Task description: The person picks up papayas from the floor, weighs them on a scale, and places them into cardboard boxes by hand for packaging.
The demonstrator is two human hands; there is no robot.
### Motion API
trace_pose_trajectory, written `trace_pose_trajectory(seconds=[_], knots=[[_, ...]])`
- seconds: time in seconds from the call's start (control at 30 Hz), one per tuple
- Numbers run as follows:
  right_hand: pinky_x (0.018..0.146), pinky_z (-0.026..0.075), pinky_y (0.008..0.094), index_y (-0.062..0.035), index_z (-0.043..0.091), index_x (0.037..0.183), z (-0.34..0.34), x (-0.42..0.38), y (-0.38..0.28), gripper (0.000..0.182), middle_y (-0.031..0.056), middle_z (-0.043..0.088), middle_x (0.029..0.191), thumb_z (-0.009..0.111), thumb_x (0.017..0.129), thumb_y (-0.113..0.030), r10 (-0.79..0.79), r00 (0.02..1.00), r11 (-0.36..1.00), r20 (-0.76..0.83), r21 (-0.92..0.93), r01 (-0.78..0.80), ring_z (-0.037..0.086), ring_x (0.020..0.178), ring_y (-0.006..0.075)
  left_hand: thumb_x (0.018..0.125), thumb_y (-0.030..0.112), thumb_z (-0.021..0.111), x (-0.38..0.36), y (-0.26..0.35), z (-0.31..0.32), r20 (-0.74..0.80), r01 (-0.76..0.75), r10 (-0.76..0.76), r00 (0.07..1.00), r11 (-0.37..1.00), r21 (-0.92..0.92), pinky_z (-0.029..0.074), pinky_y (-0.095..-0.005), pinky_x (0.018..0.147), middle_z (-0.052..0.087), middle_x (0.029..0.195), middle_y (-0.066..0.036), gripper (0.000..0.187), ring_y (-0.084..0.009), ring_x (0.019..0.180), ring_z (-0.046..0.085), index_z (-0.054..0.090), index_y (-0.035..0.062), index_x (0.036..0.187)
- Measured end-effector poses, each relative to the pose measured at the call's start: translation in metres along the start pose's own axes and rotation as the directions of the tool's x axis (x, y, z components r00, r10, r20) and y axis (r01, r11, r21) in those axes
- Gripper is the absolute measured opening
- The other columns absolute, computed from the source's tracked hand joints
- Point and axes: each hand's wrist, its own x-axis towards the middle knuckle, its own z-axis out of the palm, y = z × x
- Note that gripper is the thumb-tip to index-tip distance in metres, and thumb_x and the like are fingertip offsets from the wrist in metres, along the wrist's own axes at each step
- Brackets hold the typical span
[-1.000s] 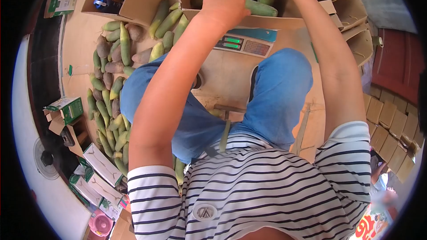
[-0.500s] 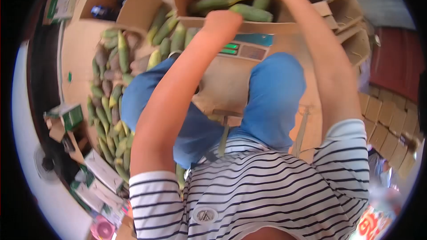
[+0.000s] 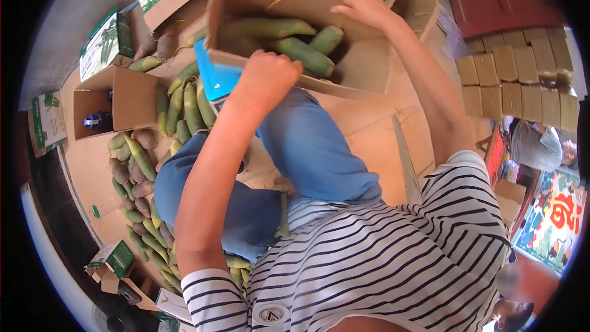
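A cardboard box (image 3: 362,71) with several long green radishes (image 3: 305,56) inside is held at an angle above my knees. My left hand (image 3: 268,79) has its fingers curled over the near rim of this box. On the far rim, toward the right, my right hand (image 3: 364,7) grips the cardboard with its thumb on the inner side. The blue platform of a scale (image 3: 216,79) shows at the box's left end, and the rest of the scale is hidden behind my arm and leg.
More green radishes (image 3: 140,158) lie in a heap on the floor at the left. A smaller open box (image 3: 136,98) holds a blue-capped item. Printed cartons (image 3: 106,43) stand at the back left. Folded cardboard stacks (image 3: 515,64) fill the right, near another person (image 3: 536,146).
The box has come off the scale and swung to the right, turning as it went, with both hands on it. The view has turned too, and the blue platform is now exposed.
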Motion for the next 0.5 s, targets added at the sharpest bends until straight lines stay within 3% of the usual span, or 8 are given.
trace_pose_trajectory(seconds=[0.1, 0.17, 0.23, 0.3, 0.37, 0.43, 0.5], knots=[[0.074, 0.047, 0.0399, -0.0064, 0.063, 0.103, -0.003, -0.108, 0.036, 0.036, 0.0156, 0.064, 0.093, 0.062, 0.083, -0.036, 0.145, 0.989, 0.984, -0.032, 0.107, -0.141, 0.061, 0.087, 0.0326, 0.073, 0.013, 0.057, 0.029, 0.043, 0.010, -0.061, -0.199, 0.198, 0.978, 0.980, 0.000, 0.044, -0.0316, 0.065, 0.063, 0.068, -0.002, 0.007, -0.0189, 0.068, 0.063, 0.063, 0.0145, 0.076], [0.072, 0.047, 0.0390, -0.0054, 0.063, 0.101, -0.005, -0.176, 0.045, 0.032, 0.0173, 0.063, 0.088, 0.063, 0.083, -0.031, 0.330, 0.942, 0.916, 0.062, 0.222, -0.335, 0.060, 0.083, 0.0344, 0.073, 0.013, 0.057, 0.046, 0.074, 0.021, -0.054, -0.282, 0.280, 0.958, 0.959, -0.016, 0.043, -0.0316, 0.069, 0.060, 0.070, -0.002, 0.004, -0.0198, 0.072, 0.061, 0.060, 0.0129, 0.074], [0.073, 0.047, 0.0385, -0.0057, 0.063, 0.103, 0.001, -0.242, 0.050, 0.030, 0.0182, 0.063, 0.086, 0.063, 0.083, -0.029, 0.479, 0.839, 0.845, 0.260, 0.123, -0.520, 0.061, 0.082, 0.0335, 0.072, 0.013, 0.056, 0.060, 0.097, 0.027, -0.040, -0.372, 0.370, 0.928, 0.927, -0.058, 0.044, -0.0327, 0.073, 0.059, 0.076, -0.003, 0.007, -0.0205, 0.077, 0.059, 0.059, 0.0113, 0.078], [0.071, 0.048, 0.0389, -0.0062, 0.062, 0.107, 0.027, -0.309, 0.038, 0.033, 0.0183, 0.063, 0.085, 0.064, 0.082, -0.028, 0.605, 0.773, 0.756, 0.194, 0.165, -0.633, 0.062, 0.080, 0.0323, 0.071, 0.010, 0.056, 0.068, 0.107, 0.012, -0.171, -0.359, 0.335, 0.927, 0.923, -0.136, 0.044, -0.0335, 0.074, 0.059, 0.080, -0.005, 0.011, -0.0212, 0.081, 0.059, 0.058, 0.0105, 0.082], [0.070, 0.048, 0.0384, -0.0055, 0.061, 0.111, 0.095, -0.394, 0.051, 0.037, 0.0183, 0.064, 0.085, 0.063, 0.082, -0.029, 0.588, 0.778, 0.794, 0.222, 0.027, -0.608, 0.063, 0.078, 0.0308, 0.070, 0.005, 0.055, 0.068, 0.100, -0.017, -0.214, -0.323, 0.272, 0.938, 0.909, -0.261, 0.045, -0.0356, 0.076, 0.058, 0.086, -0.008, 0.018, -0.0248, 0.088, 0.058, 0.055, 0.0075, 0.087], [0.078, 0.047, 0.0405, -0.0042, 0.063, 0.100, 0.101, -0.472, 0.036, 0.033, 0.0202, 0.064, 0.096, 0.062, 0.082, -0.031, 0.851, 0.478, 0.420, 0.218, 0.264, -0.868, 0.061, 0.090, 0.0360, 0.070, 0.002, 0.054, 0.058, 0.081, -0.020, -0.301, -0.232, 0.142, 0.943, 0.929, -0.289, 0.046, -0.0372, 0.076, 0.058, 0.088, -0.010, 0.019, -0.0285, 0.089, 0.058, 0.056, 0.0056, 0.088], [0.077, 0.047, 0.0400, -0.0021, 0.064, 0.097, 0.120, -0.540, 0.029, 0.034, 0.0214, 0.064, 0.093, 0.063, 0.081, -0.032, 0.935, 0.267, 0.217, 0.233, 0.221, -0.951, 0.062, 0.087, 0.0350, 0.071, 0.002, 0.054, 0.047, 0.058, -0.021, -0.135, -0.085, 0.051, 0.989, 0.963, -0.254, 0.046, -0.0389, 0.075, 0.059, 0.088, -0.011, 0.020, -0.0299, 0.086, 0.058, 0.057, 0.0047, 0.091]])
